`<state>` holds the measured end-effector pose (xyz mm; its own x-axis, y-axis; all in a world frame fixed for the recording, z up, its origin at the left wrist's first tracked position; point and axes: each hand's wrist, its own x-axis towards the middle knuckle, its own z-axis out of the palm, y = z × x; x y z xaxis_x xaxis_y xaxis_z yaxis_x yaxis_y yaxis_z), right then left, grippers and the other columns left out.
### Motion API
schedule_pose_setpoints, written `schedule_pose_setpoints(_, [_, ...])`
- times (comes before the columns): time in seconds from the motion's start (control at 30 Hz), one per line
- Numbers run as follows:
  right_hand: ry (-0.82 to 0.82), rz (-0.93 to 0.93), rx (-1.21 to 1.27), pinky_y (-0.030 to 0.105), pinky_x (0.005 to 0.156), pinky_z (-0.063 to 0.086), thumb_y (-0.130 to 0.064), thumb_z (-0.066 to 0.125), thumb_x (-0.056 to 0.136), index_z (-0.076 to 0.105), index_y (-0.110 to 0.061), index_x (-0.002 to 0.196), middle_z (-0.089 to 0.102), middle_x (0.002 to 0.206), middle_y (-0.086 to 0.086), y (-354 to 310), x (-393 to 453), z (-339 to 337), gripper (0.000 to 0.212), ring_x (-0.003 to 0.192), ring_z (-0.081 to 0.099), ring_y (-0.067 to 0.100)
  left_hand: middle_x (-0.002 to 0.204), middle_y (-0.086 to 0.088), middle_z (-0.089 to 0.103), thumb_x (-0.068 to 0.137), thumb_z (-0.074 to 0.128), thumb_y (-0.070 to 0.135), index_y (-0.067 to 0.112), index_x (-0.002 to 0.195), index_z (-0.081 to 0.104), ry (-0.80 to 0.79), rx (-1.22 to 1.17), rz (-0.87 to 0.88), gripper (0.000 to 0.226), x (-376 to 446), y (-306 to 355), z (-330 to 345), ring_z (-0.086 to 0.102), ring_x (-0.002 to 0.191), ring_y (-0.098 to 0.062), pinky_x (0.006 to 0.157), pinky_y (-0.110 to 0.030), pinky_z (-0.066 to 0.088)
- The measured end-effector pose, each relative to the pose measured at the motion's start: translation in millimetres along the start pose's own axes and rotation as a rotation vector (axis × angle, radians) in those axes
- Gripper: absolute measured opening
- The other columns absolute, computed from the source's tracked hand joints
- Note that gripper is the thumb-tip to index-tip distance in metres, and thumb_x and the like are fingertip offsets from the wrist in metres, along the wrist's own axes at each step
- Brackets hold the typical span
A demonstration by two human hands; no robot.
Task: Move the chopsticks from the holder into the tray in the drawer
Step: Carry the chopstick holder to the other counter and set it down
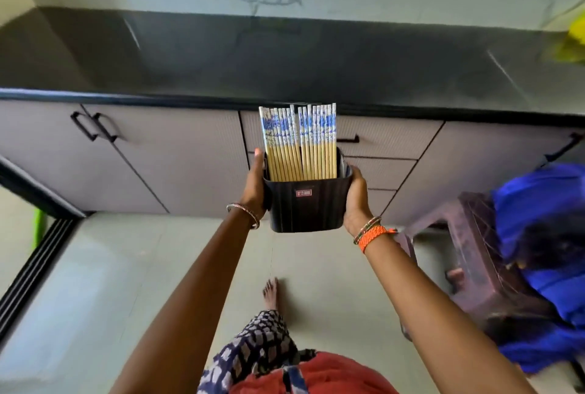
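Observation:
I hold a black plastic holder (305, 208) up in front of me, below the counter edge. My left hand (254, 184) grips its left side and my right hand (356, 197) grips its right side. Several bamboo chopsticks (299, 143) with blue-and-white patterned tops stand upright in it, packed in a row. Behind the holder are closed grey drawers (386, 140) with a black handle. No tray is in view.
A dark countertop (285, 58) runs across the view with a yellow object (574, 45) at its far right. Grey cabinet doors (126, 153) stand at the left. A brown plastic stool (474, 260) with blue cloth (544, 219) is at the right. My foot (271, 294) rests on the tiled floor.

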<state>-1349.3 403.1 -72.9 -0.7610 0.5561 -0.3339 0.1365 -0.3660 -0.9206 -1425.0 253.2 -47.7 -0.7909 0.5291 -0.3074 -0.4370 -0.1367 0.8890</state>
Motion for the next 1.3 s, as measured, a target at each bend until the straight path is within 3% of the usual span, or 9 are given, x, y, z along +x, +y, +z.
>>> schedule_pose_setpoints(0.1, [0.076, 0.027, 0.025, 0.052, 0.114, 0.03, -0.071, 0.041, 0.059, 0.062, -0.024, 0.121, 0.054, 0.137, 0.009, -25.3, 67.0, 21.8, 0.081, 0.131, 0.046, 0.028, 0.108, -0.008, 0.06, 0.099, 0.02, 0.041, 0.006, 0.128, 0.046, 0.022, 0.012, 0.101, 0.053, 58.1, 37.9, 4.8, 0.059, 0.095, -0.02, 0.084, -0.036, 0.049])
schedule_pose_setpoints(0.17, [0.089, 0.018, 0.048, 0.05, 0.114, 0.03, -0.066, 0.039, 0.069, 0.059, -0.023, 0.125, 0.053, 0.139, 0.008, -47.4, 104.2, 35.3, 0.074, 0.132, 0.045, 0.026, 0.098, -0.006, 0.061, 0.098, 0.028, 0.034, 0.01, 0.109, 0.054, 0.015, -0.006, 0.114, 0.037, 97.4, 60.7, 6.5, 0.059, 0.088, -0.019, 0.076, -0.032, 0.048])
schedule_pose_setpoints(0.27, [0.077, -0.002, 0.098, 0.047, 0.114, 0.033, -0.054, 0.039, 0.085, 0.058, -0.02, 0.128, 0.054, 0.138, 0.009, -81.1, 159.2, 49.5, 0.057, 0.13, 0.047, 0.026, 0.088, -0.004, 0.062, 0.096, 0.033, 0.024, 0.015, 0.088, 0.054, 0.0, -0.023, 0.125, 0.025, 151.8, 92.4, 10.7, 0.059, 0.08, -0.017, 0.072, -0.028, 0.046])
schedule_pose_setpoints(0.47, [0.087, -0.071, 0.152, 0.046, 0.116, 0.028, -0.06, 0.05, 0.073, 0.048, -0.022, 0.137, 0.047, 0.145, 0.006, -145.9, 249.0, 66.5, 0.075, 0.135, 0.041, 0.023, 0.079, -0.002, 0.062, 0.092, 0.034, 0.025, 0.016, 0.077, 0.052, -0.027, -0.027, 0.106, 0.025, 251.8, 145.0, 28.9, 0.058, 0.072, -0.015, 0.069, -0.03, 0.045])
schedule_pose_setpoints(0.67, [0.091, -0.087, 0.225, 0.049, 0.116, 0.027, -0.065, 0.061, 0.06, 0.051, -0.024, 0.135, 0.047, 0.145, 0.004, -173.7, 341.3, 68.0, 0.086, 0.135, 0.042, 0.024, 0.07, 0.002, 0.062, 0.09, 0.034, 0.011, 0.013, 0.081, 0.051, 0.02, 0.004, 0.139, 0.02, 344.8, 171.9, 51.0, 0.057, 0.069, -0.016, 0.067, -0.03, 0.049])
schedule_pose_setpoints(0.83, [0.036, -0.052, 0.247, 0.046, 0.108, 0.039, -0.048, 0.051, 0.086, 0.064, -0.016, 0.116, 0.064, 0.119, 0.009, -188.1, 394.1, 61.5, 0.045, 0.121, 0.055, 0.03, 0.092, -0.002, 0.059, 0.083, 0.035, 0.006, 0.016, 0.093, 0.056, 0.049, 0.024, 0.177, 0.025, 406.5, 168.8, 61.7, 0.057, 0.084, -0.019, 0.08, -0.039, 0.05])
schedule_pose_setpoints(1.1, [0.041, -0.052, 0.21, 0.048, 0.113, 0.033, -0.061, 0.069, 0.064, 0.065, -0.023, 0.12, 0.06, 0.132, 0.002, -190.9, 457.3, 62.5, 0.067, 0.128, 0.051, 0.024, 0.087, -0.003, 0.061, 0.083, 0.037, 0.01, 0.013, 0.088, 0.055, 0.155, -0.034, 0.175, 0.018, 457.9, 171.4, 71.0, 0.059, 0.078, -0.02, 0.072, -0.037, 0.052])
schedule_pose_setpoints(1.2, [0.012, -0.086, 0.218, 0.05, 0.11, 0.037, -0.049, 0.061, 0.072, 0.073, -0.027, 0.094, 0.066, 0.116, 0.004, -195.6, 459.1, 66.2, 0.034, 0.121, 0.055, 0.029, 0.088, -0.004, 0.061, 0.084, 0.036, 0.01, 0.013, 0.088, 0.055, 0.147, -0.054, 0.164, 0.019, 465.3, 172.8, 70.0, 0.059, 0.077, -0.019, 0.071, -0.037, 0.052])
schedule_pose_setpoints(1.3, [-0.006, -0.147, 0.244, 0.048, 0.103, 0.042, -0.042, 0.054, 0.075, 0.071, -0.023, 0.089, 0.066, 0.103, 0.007, -199.8, 461.3, 67.8, 0.028, 0.106, 0.058, 0.028, 0.085, -0.003, 0.061, 0.085, 0.035, 0.01, 0.013, 0.088, 0.055, 0.145, -0.077, 0.166, 0.02, 470.6, 174.3, 72.2, 0.059, 0.074, -0.017, 0.068, -0.035, 0.052])
